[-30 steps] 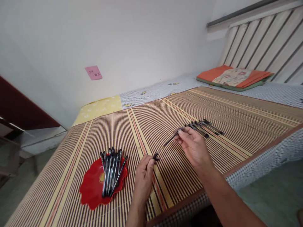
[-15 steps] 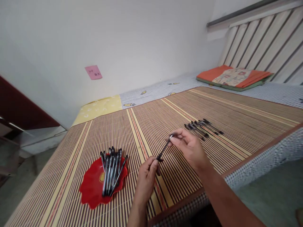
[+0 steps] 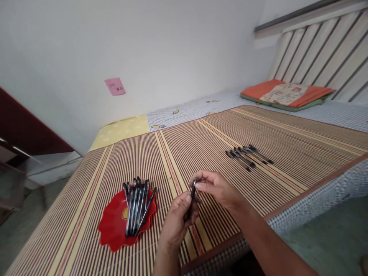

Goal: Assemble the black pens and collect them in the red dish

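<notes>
Both hands meet over the striped bamboo mat (image 3: 201,142) near its front edge. My left hand (image 3: 178,220) is closed around the lower part of a black pen (image 3: 192,195). My right hand (image 3: 217,188) pinches the pen's top end with thumb and fingers. The pen stands almost upright between the two hands. A red flower-shaped plate (image 3: 113,226) with several black pens (image 3: 136,205) lies to the left of my hands. Several more black pens (image 3: 247,155) lie in a loose row on the mat to the right.
A folded orange and patterned cushion (image 3: 287,94) lies at the far right by the slatted headboard (image 3: 319,50). A pink note (image 3: 115,86) is stuck on the white wall. The mat's front edge drops to the floor on the right.
The pen was stretched out long between my hands. My right hand has come in toward my left, and the pen now looks short and upright between them.
</notes>
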`<state>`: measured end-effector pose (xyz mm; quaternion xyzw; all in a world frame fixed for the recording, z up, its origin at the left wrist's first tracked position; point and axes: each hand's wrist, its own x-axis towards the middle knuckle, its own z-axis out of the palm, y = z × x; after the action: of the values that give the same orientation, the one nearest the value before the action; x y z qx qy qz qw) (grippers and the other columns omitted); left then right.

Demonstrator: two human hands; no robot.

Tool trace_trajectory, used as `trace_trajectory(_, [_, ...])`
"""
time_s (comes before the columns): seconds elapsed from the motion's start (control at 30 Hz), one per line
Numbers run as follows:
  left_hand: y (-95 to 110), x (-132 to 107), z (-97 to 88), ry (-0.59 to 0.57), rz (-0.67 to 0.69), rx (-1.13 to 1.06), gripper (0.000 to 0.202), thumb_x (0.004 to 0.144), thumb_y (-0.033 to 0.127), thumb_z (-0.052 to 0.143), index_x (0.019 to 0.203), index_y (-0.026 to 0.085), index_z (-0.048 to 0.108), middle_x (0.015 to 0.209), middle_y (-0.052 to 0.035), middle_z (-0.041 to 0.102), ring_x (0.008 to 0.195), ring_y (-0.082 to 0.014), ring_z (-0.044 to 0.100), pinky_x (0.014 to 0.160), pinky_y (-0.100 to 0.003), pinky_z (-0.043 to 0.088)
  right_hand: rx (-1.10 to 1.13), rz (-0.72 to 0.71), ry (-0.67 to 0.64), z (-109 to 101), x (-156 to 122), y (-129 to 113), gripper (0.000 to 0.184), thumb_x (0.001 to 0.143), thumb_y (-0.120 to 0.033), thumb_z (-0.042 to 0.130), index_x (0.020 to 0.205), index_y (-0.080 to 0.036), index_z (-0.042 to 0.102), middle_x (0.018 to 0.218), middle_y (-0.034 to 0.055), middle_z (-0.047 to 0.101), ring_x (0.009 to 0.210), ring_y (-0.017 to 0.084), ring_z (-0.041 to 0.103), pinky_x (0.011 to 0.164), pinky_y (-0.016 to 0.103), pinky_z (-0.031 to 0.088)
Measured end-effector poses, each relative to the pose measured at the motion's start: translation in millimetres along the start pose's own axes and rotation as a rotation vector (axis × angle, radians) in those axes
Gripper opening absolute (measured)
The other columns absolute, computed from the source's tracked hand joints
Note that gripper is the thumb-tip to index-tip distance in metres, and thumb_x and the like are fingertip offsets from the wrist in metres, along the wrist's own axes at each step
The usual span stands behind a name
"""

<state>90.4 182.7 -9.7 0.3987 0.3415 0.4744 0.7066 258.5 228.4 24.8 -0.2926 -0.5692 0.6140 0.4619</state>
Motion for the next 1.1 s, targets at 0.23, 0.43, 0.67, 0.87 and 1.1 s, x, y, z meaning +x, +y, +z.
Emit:
trace_trajectory(0.23, [3.6,3.9,6.6,0.091,0.101,0.119,0.029,0.086,0.043,0.071,0.090,0.015,0.062,0.058,0.0056,0.052,0.045,-0.0037,0.029,0.045,-0.019,0.018,-0.073,0.010,0.130,1.4,3.9,7.3,0.018,0.073,-0.028,0.077,0.080,-0.019,0.063,0.081,-0.0005,0.063,0.079,0.015,0.059,0.076,0.030,0.047])
trace_trajectory(0.43, [-0.9,3.5,2.3,0.126,0.088,0.089,0.025,0.090,0.041,0.065,0.087,0.017,0.059,0.058,0.0059,0.051,0.046,-0.0048,0.029,0.044,-0.019,0.016,-0.063,-0.023,0.059,3.0,3.7,6.7,0.020,0.088,-0.034,0.064,0.100,-0.019,0.070,0.094,0.0034,0.068,0.089,0.016,0.063,0.086,0.033,0.049])
trace_trajectory(0.67, [1.4,3.5,7.0,0.108,0.104,0.117,0.025,0.090,0.040,0.067,0.090,0.015,0.062,0.057,0.0067,0.049,0.045,-0.0039,0.028,0.045,-0.018,0.017,-0.005,0.002,0.183,5.2,6.6,17.4,0.018,0.074,-0.032,0.080,0.083,-0.020,0.069,0.085,-0.0001,0.066,0.084,0.016,0.063,0.082,0.032,0.050])
trace_trajectory(0.87, [1.2,3.3,6.5,0.121,0.089,0.078,0.028,0.089,0.043,0.068,0.084,0.017,0.058,0.059,0.0062,0.049,0.046,-0.0045,0.032,0.044,-0.018,0.018,0.023,-0.010,0.102,7.8,6.3,21.4,0.023,0.087,-0.036,0.068,0.103,-0.022,0.074,0.098,0.0039,0.071,0.102,0.019,0.064,0.095,0.036,0.046])
trace_trajectory(1.1, [0.0,6.0,8.2,0.192,0.148,0.154,0.032,0.083,0.045,0.073,0.083,0.016,0.061,0.058,0.0046,0.054,0.045,-0.0044,0.032,0.044,-0.018,0.019,0.096,0.065,0.228,13.1,8.6,26.2,0.022,0.071,-0.034,0.082,0.082,-0.019,0.070,0.077,-0.0019,0.063,0.075,0.013,0.058,0.074,0.029,0.046])
